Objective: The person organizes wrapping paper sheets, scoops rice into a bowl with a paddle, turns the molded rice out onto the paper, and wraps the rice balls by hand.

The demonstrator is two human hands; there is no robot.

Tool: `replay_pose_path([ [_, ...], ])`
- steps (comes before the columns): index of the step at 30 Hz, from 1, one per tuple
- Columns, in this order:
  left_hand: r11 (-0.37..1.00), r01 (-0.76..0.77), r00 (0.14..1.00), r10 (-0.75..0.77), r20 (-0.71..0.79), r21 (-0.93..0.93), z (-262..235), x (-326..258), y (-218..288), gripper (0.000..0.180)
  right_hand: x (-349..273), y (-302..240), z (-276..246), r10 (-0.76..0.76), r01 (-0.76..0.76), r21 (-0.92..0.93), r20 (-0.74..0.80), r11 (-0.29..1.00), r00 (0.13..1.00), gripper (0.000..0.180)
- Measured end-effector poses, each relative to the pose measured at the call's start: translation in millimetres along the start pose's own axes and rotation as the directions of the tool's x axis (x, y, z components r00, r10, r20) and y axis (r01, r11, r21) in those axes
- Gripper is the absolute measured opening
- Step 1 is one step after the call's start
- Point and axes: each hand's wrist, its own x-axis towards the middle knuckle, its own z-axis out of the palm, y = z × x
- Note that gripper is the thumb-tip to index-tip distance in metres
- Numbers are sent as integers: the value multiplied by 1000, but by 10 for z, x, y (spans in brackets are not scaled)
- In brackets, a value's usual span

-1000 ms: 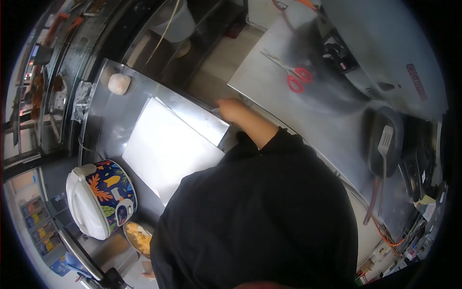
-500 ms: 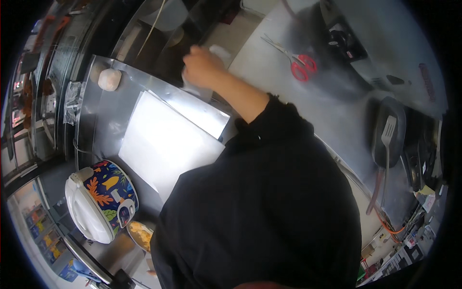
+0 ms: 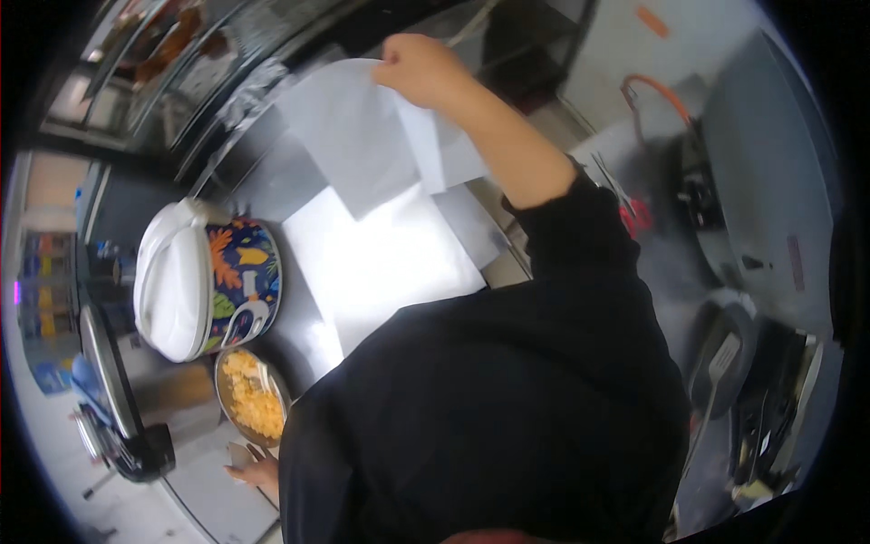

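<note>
A translucent white sheet [image 3: 349,136] is being pinched near its upper edge by the right hand [image 3: 421,71], fingers closed; it is hanging over the white paper [image 3: 390,272] lying on the steel desk [image 3: 297,299]; whether the two are touching cannot be told; the left hand [image 3: 263,471] is being partly covered by black clothing [image 3: 480,390], just beside a bowl [image 3: 222,397] of yellow food [image 3: 258,412]; whether it is gripping anything cannot be told; a patterned rice cooker [image 3: 208,281] is standing left of the paper; for clean handling, a light edge pinch is probably being called for, with the loose lower corner being steadied by the other hand, creases being avoided, and the sheet being kept off the food.
</note>
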Motion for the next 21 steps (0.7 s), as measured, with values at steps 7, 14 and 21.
replay_pose_path([
  [7, 978, 92, 959, -138, -248, -189, -269, 20, -126, 73, -615, -852, 320, -345, 344, -30, -124, 939, 930, 18],
  [14, 961, 110, 928, -191, -320, -255, -173, -65, -73, 79, -1354, -515, 1120, -880, 888, 218, 359, 405, 313, 18],
  [21, 957, 94, 926, -185, -328, -273, -211, -76, -158, 74, -1630, -90, 888, -517, 802, 106, 812, 588, 272, 21],
])
